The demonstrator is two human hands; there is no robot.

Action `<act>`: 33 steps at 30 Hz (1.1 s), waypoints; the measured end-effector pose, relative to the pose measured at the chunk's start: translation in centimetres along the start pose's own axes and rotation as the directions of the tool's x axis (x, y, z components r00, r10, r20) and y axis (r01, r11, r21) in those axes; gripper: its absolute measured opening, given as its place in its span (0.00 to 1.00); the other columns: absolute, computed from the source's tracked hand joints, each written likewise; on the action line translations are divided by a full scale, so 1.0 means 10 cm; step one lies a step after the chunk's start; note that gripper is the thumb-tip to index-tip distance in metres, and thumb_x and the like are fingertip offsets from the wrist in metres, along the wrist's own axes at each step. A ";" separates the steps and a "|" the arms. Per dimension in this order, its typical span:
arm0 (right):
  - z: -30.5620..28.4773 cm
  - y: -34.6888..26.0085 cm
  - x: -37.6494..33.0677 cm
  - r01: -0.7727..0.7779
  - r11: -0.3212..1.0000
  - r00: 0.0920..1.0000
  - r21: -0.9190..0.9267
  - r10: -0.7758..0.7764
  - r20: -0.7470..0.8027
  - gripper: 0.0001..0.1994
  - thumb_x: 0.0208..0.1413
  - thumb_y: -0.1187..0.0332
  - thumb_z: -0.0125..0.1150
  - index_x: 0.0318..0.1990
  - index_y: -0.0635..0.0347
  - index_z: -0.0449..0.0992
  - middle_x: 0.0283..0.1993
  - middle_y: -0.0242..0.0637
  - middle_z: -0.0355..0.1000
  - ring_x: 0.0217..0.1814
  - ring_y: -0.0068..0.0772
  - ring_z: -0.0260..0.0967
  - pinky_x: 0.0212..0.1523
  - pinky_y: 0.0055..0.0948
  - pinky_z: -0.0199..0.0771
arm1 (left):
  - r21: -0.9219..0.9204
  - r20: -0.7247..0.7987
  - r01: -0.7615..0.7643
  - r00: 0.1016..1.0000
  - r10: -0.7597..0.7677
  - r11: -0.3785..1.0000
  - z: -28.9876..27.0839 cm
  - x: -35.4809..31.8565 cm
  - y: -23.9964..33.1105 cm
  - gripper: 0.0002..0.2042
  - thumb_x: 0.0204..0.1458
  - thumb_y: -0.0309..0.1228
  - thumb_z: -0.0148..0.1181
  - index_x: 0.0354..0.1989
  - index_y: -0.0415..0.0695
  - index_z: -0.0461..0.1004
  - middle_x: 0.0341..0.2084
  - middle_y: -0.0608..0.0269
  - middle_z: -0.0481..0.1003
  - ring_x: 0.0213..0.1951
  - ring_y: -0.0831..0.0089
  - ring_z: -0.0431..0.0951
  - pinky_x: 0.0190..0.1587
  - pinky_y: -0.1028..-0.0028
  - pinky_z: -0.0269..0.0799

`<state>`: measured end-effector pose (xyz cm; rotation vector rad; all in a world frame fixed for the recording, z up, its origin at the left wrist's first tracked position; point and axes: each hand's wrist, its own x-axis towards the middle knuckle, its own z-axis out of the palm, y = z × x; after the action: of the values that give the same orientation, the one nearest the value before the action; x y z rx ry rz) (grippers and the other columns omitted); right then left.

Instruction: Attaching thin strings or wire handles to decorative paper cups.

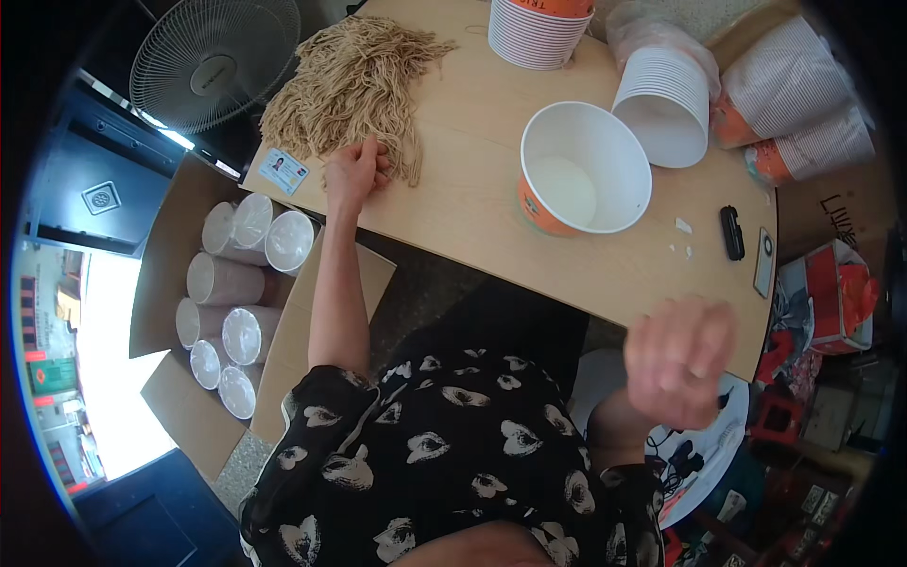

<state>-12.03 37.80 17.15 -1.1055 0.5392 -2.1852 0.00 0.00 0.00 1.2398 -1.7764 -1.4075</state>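
A loose heap of tan strings lies at the far left of the table. My left hand is closed at the heap's near edge, its fingers curled among the lowest strands. What it grips is hidden. Over the table's front right edge, my right hand is raised and smeared by motion, so its fingers cannot be read. A large white paper tub with an orange outside stands between the hands, farther back. Inside, its pale bottom shows. Beside my left hand lies a card with a small photo.
Stacked tubs stand at the back, with more nested tubs lying right. A black penknife-like object, a phone-like slab and white scraps lie rightward. Left are a fan and an open carton of wrapped tubs.
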 end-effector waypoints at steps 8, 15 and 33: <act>-0.03 0.31 -0.16 -0.199 0.959 0.964 -0.200 0.154 -0.219 0.04 0.53 0.85 0.51 0.35 0.69 0.70 0.31 0.47 0.72 0.27 0.30 0.69 0.27 0.24 0.71 | 0.480 -0.191 -0.038 0.971 0.147 0.876 0.12 -0.01 0.18 0.23 0.47 0.55 0.68 0.32 0.44 0.86 0.21 0.56 0.81 0.24 0.64 0.82 0.34 0.67 0.77; -0.01 0.45 -0.26 -0.299 0.906 0.941 -0.300 0.228 -0.250 0.03 0.58 0.82 0.53 0.37 0.71 0.71 0.34 0.47 0.73 0.31 0.28 0.71 0.33 0.22 0.73 | 0.426 -0.150 -0.161 0.958 0.246 0.890 0.08 0.02 0.06 0.19 0.49 0.50 0.69 0.35 0.45 0.86 0.21 0.59 0.82 0.24 0.68 0.82 0.32 0.70 0.76; 0.07 1.02 -0.58 -0.153 0.328 0.921 -0.932 0.389 -0.014 0.16 0.63 0.78 0.54 0.58 0.68 0.72 0.47 0.51 0.77 0.48 0.45 0.79 0.46 0.36 0.77 | -0.182 0.636 -0.489 0.603 0.481 0.853 -0.02 -2.22 0.47 0.06 0.54 0.28 0.61 0.32 0.37 0.75 0.22 0.51 0.79 0.25 0.56 0.82 0.30 0.65 0.76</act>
<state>-5.30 34.33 8.15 -1.5976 1.8691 -1.2963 8.03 19.98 7.13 0.1441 -2.3446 -1.5885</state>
